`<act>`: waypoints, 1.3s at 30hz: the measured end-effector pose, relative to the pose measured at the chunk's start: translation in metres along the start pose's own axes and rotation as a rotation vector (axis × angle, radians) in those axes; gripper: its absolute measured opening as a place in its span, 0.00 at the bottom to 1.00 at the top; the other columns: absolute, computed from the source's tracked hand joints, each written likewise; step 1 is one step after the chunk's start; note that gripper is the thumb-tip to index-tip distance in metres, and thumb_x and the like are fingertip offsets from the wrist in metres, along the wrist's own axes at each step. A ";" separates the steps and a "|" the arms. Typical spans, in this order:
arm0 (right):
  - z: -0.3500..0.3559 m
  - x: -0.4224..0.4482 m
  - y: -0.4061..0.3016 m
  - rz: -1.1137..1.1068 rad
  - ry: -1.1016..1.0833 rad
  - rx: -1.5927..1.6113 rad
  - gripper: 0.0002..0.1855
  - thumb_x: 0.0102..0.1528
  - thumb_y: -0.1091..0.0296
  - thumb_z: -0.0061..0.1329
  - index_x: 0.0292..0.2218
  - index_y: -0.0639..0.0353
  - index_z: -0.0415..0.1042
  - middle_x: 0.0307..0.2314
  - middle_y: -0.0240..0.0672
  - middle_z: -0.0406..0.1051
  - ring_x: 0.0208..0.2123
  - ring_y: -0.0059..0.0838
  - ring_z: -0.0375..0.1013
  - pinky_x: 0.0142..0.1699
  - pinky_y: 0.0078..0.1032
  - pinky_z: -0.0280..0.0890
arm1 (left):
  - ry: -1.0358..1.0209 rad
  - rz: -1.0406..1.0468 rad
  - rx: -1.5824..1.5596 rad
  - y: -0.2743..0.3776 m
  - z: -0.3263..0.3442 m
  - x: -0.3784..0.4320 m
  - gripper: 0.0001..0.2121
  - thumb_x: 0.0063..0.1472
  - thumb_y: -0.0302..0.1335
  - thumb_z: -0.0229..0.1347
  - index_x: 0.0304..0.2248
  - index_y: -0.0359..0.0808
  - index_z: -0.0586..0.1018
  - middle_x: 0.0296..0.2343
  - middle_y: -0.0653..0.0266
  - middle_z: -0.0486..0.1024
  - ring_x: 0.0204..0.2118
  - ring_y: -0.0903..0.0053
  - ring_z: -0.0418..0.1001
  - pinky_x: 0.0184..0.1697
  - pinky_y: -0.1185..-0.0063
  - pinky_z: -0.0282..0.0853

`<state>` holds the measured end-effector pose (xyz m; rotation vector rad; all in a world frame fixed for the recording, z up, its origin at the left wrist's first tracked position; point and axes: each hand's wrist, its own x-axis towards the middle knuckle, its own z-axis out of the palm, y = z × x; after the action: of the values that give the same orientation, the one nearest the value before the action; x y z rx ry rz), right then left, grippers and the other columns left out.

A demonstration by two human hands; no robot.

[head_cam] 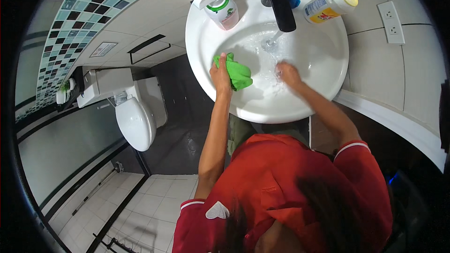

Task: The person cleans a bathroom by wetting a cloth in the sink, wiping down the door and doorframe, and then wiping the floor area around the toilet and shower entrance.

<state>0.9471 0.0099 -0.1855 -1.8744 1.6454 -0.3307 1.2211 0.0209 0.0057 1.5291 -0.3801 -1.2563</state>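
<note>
My left hand (221, 75) is closed on a bunched green cloth (239, 73) over the left side of the white washbasin (337, 66). Below the black faucet (283, 5), my right hand (289, 73) is in the basin, blurred, with its fingers curled near the splashing water; whether it holds anything cannot be seen. A stream runs from the spout into the water around the drain. On the basin's back left rim stands a white pump bottle (225, 15) with a green collar. A white canister (327, 5) with a perforated yellow lid leans outward at the back right.
Behind the faucet lies a small blue object (294, 0). A wall outlet (391, 23) is on the right. Left of the basin are a black towel bar (147, 44) and a toilet (135, 123) with its lid down. A black-framed glass partition (66, 147) stands farther left.
</note>
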 end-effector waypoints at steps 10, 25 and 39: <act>-0.026 0.054 -0.141 0.407 0.005 0.305 0.26 0.50 0.46 0.42 0.41 0.61 0.67 0.38 0.44 0.68 0.43 0.38 0.65 0.44 0.29 0.61 | 0.094 0.048 0.212 -0.031 -0.005 0.010 0.14 0.57 0.35 0.47 0.26 0.32 0.74 0.19 0.65 0.70 0.22 0.79 0.67 0.26 0.80 0.63; -0.149 -0.003 -0.033 0.590 -0.147 1.039 0.31 0.46 0.44 0.50 0.42 0.64 0.68 0.35 0.39 0.70 0.37 0.27 0.69 0.42 0.22 0.63 | -0.491 0.615 0.765 -0.016 0.156 0.065 0.15 0.47 0.37 0.53 0.26 0.31 0.75 0.25 0.46 0.73 0.33 0.55 0.72 0.35 0.67 0.66; -0.094 0.054 -0.084 0.017 0.185 -0.020 0.29 0.33 0.62 0.60 0.39 0.58 0.69 0.45 0.41 0.59 0.45 0.40 0.59 0.49 0.34 0.57 | -0.438 -0.121 -0.537 -0.018 0.085 0.028 0.13 0.57 0.30 0.47 0.40 0.31 0.69 0.38 0.58 0.70 0.41 0.72 0.69 0.42 0.73 0.66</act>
<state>0.9727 -0.0655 -0.0733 -1.8911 1.7899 -0.4948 1.1534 -0.0381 -0.0137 0.8294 -0.2026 -1.6338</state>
